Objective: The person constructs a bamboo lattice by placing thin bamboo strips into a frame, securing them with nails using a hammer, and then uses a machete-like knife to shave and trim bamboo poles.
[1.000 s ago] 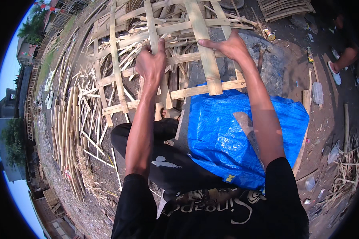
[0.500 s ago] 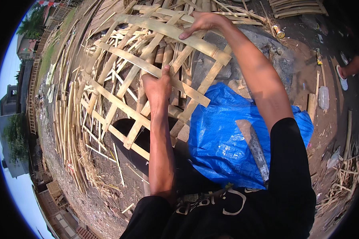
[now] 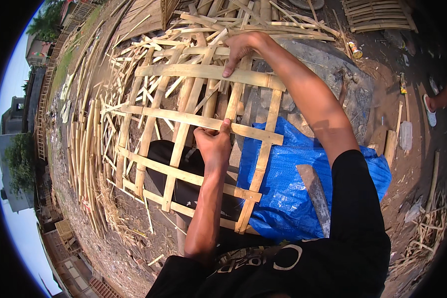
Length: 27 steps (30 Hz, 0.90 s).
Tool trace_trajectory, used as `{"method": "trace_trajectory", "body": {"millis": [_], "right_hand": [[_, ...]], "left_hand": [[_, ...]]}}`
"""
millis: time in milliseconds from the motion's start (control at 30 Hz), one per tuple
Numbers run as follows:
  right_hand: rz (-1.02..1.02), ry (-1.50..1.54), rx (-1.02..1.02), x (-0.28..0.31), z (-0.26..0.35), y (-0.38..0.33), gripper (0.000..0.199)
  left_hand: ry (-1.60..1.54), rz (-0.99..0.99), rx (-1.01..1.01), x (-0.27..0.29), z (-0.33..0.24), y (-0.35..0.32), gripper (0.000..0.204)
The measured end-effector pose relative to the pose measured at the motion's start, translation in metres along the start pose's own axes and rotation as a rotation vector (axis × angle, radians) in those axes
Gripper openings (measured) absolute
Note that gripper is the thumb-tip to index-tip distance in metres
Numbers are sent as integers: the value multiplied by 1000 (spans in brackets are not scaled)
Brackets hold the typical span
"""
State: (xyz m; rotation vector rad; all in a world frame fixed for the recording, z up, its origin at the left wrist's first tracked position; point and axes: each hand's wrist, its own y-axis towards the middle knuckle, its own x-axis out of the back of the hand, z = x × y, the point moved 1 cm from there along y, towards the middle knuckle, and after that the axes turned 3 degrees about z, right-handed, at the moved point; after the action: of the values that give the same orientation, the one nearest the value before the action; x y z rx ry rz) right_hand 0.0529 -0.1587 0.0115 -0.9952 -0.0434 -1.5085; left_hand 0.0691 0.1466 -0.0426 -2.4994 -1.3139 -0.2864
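Note:
A lattice of crossed flat bamboo strips (image 3: 184,117) is held up in front of me, its lower edge above my lap. My left hand (image 3: 214,146) is closed on a middle strip, thumb on top and fingers curled behind it. Higher up, my right hand (image 3: 241,49) grips the upper strips near the right side, thumb on the near face; its other fingers are partly hidden. Under the lattice's right side, a blue tarp (image 3: 283,213) covers my lap. A wide, dark-grey blade (image 3: 315,196) lies on this tarp; its handle cannot be made out.
Split bamboo pieces (image 3: 303,35) lie heaped beyond the lattice. Long bamboo poles (image 3: 82,159) are stacked at the left. A grey sheet (image 3: 350,94) is spread on the ground at the right, near a clear plastic bottle (image 3: 406,135). Another person's foot in a white sandal (image 3: 429,110) shows far right.
The lattice has tilted and come down nearer to me, its strips now lying more level across the view. My left hand has moved down and right with it; my right hand has lowered slightly.

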Motion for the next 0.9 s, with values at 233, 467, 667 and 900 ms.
{"method": "trace_trajectory", "body": {"millis": [233,467,667,900], "right_hand": [[-43,73,-43,-18,-34,5,110],[-65,18,-64,-22,-23,-7,118],[-109,-41,-33,-24,-25,8,122],[-534,45,72,-36,-39,-34,95]], "left_hand": [[269,355,129,9,-62,-7,47],[1174,544,-129,20,-146,-20,66],[939,556,-1117,-55,-84,20,120],[971,598,-1081,-76,-45,23,122]]}}
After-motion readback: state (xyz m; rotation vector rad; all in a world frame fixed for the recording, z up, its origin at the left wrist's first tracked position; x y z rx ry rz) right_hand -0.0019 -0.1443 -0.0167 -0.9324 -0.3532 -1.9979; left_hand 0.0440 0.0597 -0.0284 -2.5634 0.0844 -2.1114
